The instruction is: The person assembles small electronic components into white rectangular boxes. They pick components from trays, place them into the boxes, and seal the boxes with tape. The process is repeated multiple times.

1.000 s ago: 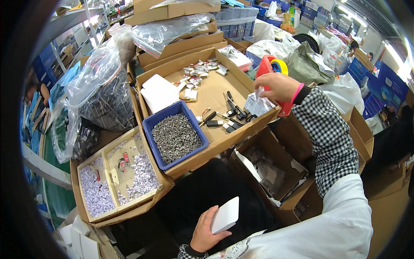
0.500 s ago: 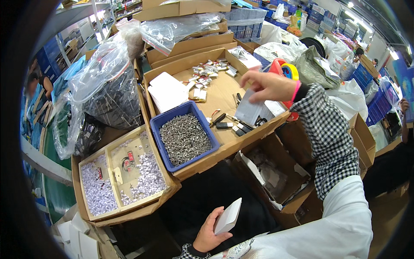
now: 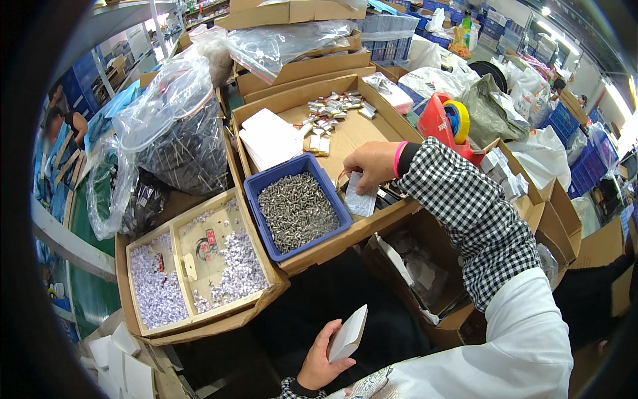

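Note:
Low at the front, my left hand is closed round a slim white box, held tilted with one edge up. My right hand reaches into the cardboard tray, its fingers pinching a small pale flat sheet, perhaps a leaflet. The sheet is just right of a blue bin full of small metal pins. Small dark parts lie partly hidden beneath my right wrist. Silvery battery-like pouches and a stack of white cards lie farther back in the tray.
At left, a two-part wooden tray holds small whitish pieces. Behind it bulges a clear bag of dark parts. A red tape dispenser stands right of the tray. An open carton sits below my right arm.
My right hand has moved left and down in the tray, bringing the pale sheet beside the blue bin. My left hand still holds the white box. The view has shifted slightly.

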The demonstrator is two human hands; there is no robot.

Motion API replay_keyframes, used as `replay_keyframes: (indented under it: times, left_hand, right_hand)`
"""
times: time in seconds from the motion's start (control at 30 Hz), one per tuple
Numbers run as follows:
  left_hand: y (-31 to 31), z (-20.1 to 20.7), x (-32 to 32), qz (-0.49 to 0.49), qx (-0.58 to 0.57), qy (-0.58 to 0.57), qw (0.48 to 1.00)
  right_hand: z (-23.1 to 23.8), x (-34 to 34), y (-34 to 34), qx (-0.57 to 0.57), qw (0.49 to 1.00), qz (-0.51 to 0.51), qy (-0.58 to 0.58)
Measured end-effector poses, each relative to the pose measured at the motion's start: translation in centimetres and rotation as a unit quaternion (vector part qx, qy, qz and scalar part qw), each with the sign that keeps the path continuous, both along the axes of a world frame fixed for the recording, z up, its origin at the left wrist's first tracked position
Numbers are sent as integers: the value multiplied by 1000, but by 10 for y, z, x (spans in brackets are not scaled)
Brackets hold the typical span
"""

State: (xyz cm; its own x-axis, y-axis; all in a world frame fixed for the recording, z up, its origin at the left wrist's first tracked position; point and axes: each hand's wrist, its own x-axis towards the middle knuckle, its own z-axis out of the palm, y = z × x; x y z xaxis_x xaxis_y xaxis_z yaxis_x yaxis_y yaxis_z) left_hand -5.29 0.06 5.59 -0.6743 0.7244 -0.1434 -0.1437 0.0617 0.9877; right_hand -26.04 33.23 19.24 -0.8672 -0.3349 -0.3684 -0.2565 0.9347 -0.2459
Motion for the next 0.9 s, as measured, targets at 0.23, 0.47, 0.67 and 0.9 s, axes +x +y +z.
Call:
replay_keyframes:
  times: [0.23,0.47,0.67,0.9]
  left_hand:
    - [-1,6,2,28,66,6,997]
    - [4,2,-5,6,58,-41,997]
    - [3,-3,-12,6,56,-55,997]
    - [2,-13,-13,8,73,-80,994]
  right_hand:
    - [35,-7,40,-43,994,-45,88]
    - [30,-46,61,-227,949,-218,32]
    - [-2,-82,35,-195,970,-134,-48]
    - [-16,-108,-3,39,991,-87,91]
